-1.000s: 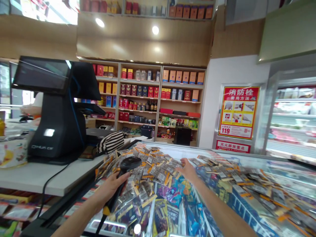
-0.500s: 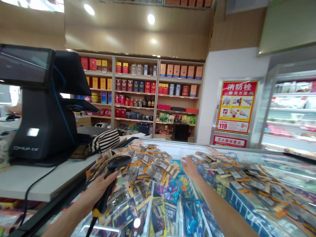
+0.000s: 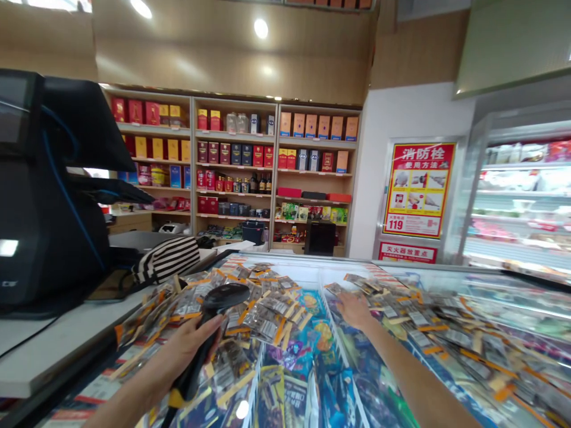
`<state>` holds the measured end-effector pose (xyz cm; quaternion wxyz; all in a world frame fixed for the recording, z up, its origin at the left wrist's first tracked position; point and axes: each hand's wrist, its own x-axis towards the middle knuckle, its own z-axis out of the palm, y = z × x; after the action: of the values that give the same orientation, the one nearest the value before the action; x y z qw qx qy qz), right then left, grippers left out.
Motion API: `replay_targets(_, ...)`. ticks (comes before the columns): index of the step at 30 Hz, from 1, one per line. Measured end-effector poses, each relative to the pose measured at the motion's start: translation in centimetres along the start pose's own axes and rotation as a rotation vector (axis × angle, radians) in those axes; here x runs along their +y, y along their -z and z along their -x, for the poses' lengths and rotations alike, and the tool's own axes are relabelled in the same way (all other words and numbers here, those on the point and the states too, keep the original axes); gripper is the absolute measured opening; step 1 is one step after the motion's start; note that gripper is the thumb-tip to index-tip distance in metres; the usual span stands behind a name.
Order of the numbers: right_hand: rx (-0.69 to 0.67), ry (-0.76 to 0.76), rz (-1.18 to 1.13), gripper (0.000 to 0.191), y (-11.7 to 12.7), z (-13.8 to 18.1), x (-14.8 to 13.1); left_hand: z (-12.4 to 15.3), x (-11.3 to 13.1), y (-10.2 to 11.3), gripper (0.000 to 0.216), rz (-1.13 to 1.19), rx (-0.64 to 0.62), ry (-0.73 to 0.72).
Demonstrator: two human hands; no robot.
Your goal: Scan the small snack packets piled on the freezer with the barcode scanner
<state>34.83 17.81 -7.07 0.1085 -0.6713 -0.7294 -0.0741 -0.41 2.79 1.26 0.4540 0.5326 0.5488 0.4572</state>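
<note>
My left hand (image 3: 196,342) is wrapped round the dark handle of a barcode scanner (image 3: 226,295). Its broad black head is raised over a heap of small clear packets (image 3: 267,312) with orange edges and wooden sticks, and yellow shows low on the grip. To the right, my right hand (image 3: 355,310) reaches out over the glass-fronted freezer with fingers loosely extended and apart. One packet (image 3: 333,289) lies just beyond its fingertips; whether they touch is unclear. More such packets (image 3: 419,315) are spread on the right side.
A white wire divider (image 3: 338,333) runs between bright bags of frozen goods (image 3: 292,392). At left, a black till terminal (image 3: 53,196) and a striped pouch (image 3: 172,258) stand on the white counter (image 3: 49,368). Shelves of boxes (image 3: 236,156) line the back wall.
The view has swung slightly right, so the surroundings sit farther left. My right hand has moved rightward over the packets. My left hand still holds the scanner above the heap.
</note>
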Motion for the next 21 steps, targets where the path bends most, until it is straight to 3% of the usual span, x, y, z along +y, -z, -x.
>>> replay_targets(3,0.061,0.103,-0.087,0.035,1.0,3.4,0.0,0.4,0.5,-0.4,0.04,-0.027,-0.053,-0.012)
replay_targets(7,0.113,0.037,-0.116,0.03,1.9,6.5,0.2,0.8,0.7,-1.0,0.04,-0.02,-0.091,-0.037)
replay_targets(12,0.046,-0.008,-0.123,0.044,1.3,7.6,0.3,1.2,0.3,-1.7,0.037,-0.022,-0.215,-0.051)
replay_targets(17,0.009,0.061,-0.105,0.038,2.4,7.9,-0.3,1.8,0.4,-2.1,0.035,0.028,-0.299,-0.118)
replay_targets(21,0.268,0.088,-0.143,0.029,3.8,7.6,-1.0,2.5,1.0,-2.3,0.034,0.043,-0.345,-0.116)
